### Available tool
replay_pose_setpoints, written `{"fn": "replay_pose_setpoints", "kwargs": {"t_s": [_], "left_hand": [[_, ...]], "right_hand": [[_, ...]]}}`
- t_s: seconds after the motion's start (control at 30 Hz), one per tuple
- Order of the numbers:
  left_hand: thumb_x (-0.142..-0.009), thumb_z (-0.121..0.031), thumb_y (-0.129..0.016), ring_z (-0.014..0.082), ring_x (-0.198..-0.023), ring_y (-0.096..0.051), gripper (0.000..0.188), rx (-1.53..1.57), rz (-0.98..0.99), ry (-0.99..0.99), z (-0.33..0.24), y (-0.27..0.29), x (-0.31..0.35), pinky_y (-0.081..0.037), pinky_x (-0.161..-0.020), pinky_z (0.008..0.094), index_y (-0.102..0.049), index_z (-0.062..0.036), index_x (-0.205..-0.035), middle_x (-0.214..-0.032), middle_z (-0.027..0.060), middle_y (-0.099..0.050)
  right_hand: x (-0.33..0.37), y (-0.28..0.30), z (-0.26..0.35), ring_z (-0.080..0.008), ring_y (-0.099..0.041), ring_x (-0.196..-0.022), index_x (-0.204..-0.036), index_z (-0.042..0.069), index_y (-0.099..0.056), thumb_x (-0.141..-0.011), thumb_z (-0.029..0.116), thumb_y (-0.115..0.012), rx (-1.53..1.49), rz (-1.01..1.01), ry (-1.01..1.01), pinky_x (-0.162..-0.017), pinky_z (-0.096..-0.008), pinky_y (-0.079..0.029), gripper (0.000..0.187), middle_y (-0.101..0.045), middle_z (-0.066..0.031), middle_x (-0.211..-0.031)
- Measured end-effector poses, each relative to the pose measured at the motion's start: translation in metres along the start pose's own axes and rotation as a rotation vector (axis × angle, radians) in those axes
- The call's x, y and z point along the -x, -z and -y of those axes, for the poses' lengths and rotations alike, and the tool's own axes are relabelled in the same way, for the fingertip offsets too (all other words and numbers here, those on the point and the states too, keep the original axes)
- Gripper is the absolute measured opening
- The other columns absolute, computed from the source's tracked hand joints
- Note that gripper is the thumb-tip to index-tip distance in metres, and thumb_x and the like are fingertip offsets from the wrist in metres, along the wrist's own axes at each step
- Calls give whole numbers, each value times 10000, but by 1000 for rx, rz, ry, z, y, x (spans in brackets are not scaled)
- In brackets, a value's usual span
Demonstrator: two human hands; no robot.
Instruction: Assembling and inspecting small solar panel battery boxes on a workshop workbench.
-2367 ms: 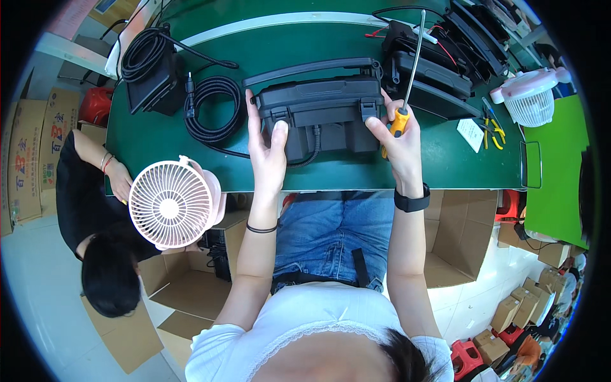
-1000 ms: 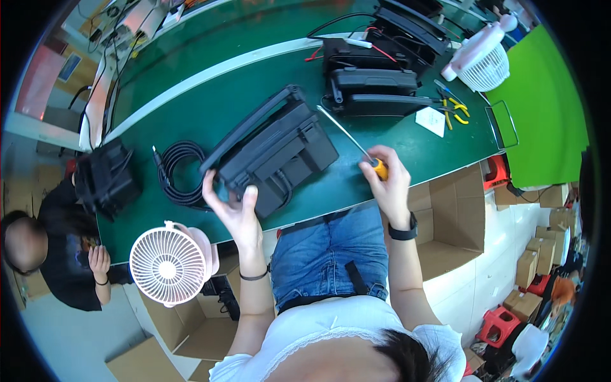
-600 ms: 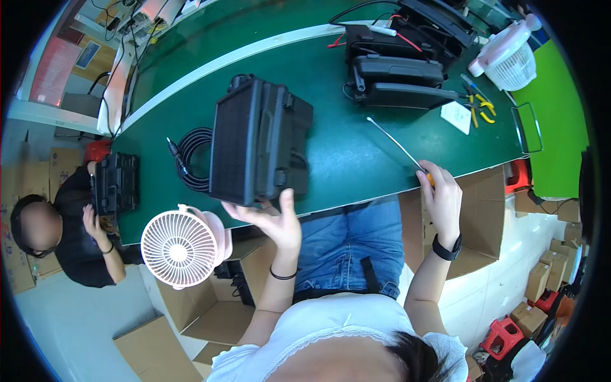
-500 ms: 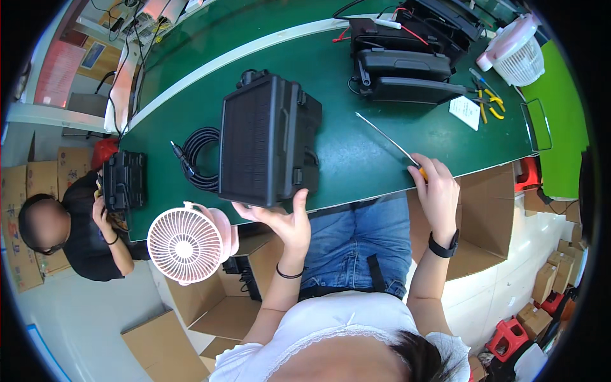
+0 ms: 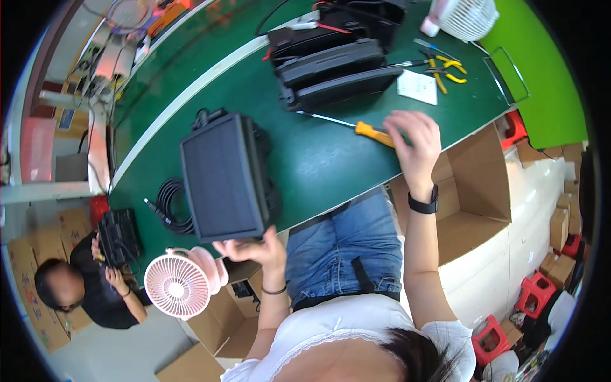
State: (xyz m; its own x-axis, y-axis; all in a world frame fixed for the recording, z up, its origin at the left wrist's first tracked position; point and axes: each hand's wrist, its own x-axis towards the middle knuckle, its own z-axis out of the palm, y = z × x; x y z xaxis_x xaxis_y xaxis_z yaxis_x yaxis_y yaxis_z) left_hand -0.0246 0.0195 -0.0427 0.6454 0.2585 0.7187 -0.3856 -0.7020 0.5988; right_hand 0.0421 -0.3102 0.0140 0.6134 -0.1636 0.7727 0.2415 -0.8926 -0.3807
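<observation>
A black case [image 5: 223, 181] with a dark ribbed panel on its face stands near the table's front edge. My left hand [image 5: 258, 250] is at its near lower edge, fingers against the bottom and thumb up along the side. Coiled black cable [image 5: 170, 207] lies just left of the case. Farther right, a screwdriver [image 5: 372, 132] with an orange handle and long thin shaft rests on the green tabletop [image 5: 318, 172]. My right hand [image 5: 417, 146] hovers over the end of that handle, fingers loosely bent and apart.
Black cases [image 5: 344, 76] are stacked at the back. Yellow-handled pliers [image 5: 443, 71] and a white card [image 5: 418, 87] lie right of them. A pink fan [image 5: 178, 283] juts from the front edge. Another person [image 5: 105, 280] handles a black case at the left.
My right hand has laid the screwdriver down and loosened from its handle. The black case has turned, showing more of its panel and less of its latched side. The whole view has shifted.
</observation>
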Motion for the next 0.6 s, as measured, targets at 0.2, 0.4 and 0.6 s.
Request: {"fn": "replay_pose_setpoints", "kwargs": {"t_s": [0.2, 0.4, 0.6], "left_hand": [[-966, -268, -529, 408, -1293, -397, 476, -13, -202, -191, -10, 28, -30, -369, -1112, 536, -275, -67, -1315, -1444, 264, -243], [-925, -51, -515, 341, -1204, -516, 339, 30, -48, -222, -60, 38, -119, -393, -1080, 489, -421, -20, -1249, -1403, 231, -357], [-848, -407, -679, 457, -1398, -344, 563, -302, 656, -202, -81, 31, -165, -269, -1147, 563, -592, -124, -1327, -1462, 159, -472]], "right_hand": [[-29, 19, -101, -282, -662, -909, -1019, 128, -748, -883, 105, -686, 242, -53, -276, -810, -361, -526, 152, -729, -74, -995], [-67, 10, -138, -294, -660, -901, -1039, 145, -753, -868, 133, -687, 328, 93, -435, -818, -392, -533, 183, -713, -99, -971], [-55, 5, -159, -318, -620, -1013, -1084, 153, -748, -833, 174, -731, 407, 204, -434, -902, -417, -517, 252, -678, -110, -1076]]}}
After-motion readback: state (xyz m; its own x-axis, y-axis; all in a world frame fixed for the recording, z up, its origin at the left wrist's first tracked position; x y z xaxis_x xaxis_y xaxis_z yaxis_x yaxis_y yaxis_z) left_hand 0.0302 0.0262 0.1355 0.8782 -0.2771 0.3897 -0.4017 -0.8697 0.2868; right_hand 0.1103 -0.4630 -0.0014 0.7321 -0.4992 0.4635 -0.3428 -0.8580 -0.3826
